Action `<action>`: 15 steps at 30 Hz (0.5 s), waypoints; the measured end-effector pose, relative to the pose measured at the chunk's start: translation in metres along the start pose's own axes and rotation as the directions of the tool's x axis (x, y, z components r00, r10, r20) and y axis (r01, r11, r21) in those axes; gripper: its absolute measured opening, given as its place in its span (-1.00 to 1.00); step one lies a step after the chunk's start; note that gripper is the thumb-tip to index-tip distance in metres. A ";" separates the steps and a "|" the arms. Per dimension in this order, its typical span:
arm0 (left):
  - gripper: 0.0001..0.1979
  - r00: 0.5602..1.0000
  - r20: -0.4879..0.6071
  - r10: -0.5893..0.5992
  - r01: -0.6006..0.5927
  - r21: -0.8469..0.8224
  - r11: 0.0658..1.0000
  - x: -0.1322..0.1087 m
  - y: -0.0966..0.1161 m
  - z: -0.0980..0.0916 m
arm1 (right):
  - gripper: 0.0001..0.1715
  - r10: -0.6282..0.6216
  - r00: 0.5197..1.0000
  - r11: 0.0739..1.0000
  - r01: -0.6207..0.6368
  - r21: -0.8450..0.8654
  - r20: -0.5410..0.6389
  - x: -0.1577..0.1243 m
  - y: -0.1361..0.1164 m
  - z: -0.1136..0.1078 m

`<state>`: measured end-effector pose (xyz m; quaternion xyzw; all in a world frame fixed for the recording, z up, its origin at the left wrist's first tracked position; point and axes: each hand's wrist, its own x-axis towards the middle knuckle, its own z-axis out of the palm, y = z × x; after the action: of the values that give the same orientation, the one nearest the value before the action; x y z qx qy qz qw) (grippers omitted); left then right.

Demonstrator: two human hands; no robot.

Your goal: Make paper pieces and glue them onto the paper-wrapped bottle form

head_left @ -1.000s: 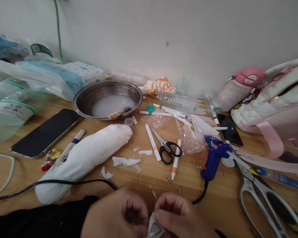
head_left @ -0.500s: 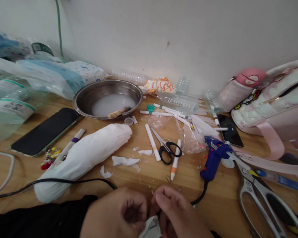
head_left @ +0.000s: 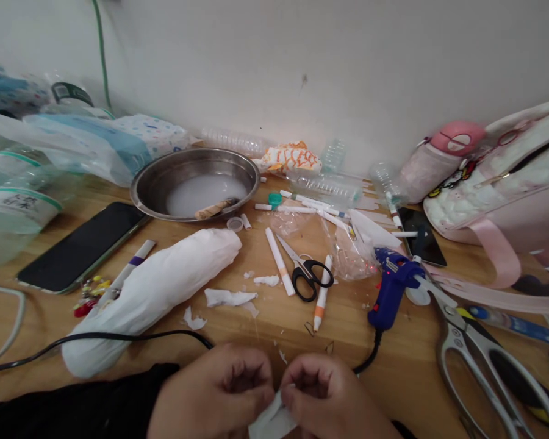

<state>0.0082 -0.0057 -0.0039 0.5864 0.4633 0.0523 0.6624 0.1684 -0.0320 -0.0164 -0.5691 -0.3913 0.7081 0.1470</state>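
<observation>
At the bottom edge, my left hand (head_left: 217, 396) and my right hand (head_left: 333, 399) are both curled and pinch a small white scrap of paper (head_left: 269, 421) between them. A black sleeve covers my left forearm. Just beyond my hands lies a long object wrapped in white paper (head_left: 155, 292), with torn white bits (head_left: 229, 297) beside it. Black-handled scissors (head_left: 308, 274) and white markers (head_left: 279, 262) lie in the middle of the wooden table (head_left: 265, 323). A blue glue gun (head_left: 391, 286) stands to the right, its black cord running toward my hands.
A steel bowl (head_left: 194, 183) with milky liquid and a brush sits at the back. A black phone (head_left: 80, 247) lies left, large metal shears (head_left: 476, 353) right. Clear plastic bottles, bags, a pink bottle (head_left: 439, 155) and a white-pink bag (head_left: 507, 183) line the wall.
My right hand drew back and both hands turned the white scrap between their fingers; the view shifted slightly. Nothing on the table moved.
</observation>
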 end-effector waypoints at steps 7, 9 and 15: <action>-0.67 0.991 0.065 -0.115 0.126 -0.221 0.967 0.000 -0.002 0.003 | -0.78 -0.042 0.997 0.991 0.049 0.123 -0.063 -0.005 -0.002 0.002; -0.65 0.990 0.086 -0.111 0.132 -0.299 0.945 0.001 -0.003 0.002 | -0.70 -0.083 0.994 0.984 0.093 0.154 -0.070 -0.005 0.001 0.000; -0.64 0.989 0.130 -0.076 0.131 -0.490 0.862 0.004 -0.004 -0.006 | -0.57 -0.148 0.987 0.902 0.158 0.402 -0.058 -0.002 0.008 -0.009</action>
<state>0.0041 -0.0002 -0.0088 0.3727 0.4292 0.1028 0.8163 0.1794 -0.0351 -0.0217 -0.5027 -0.2774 0.7528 0.3219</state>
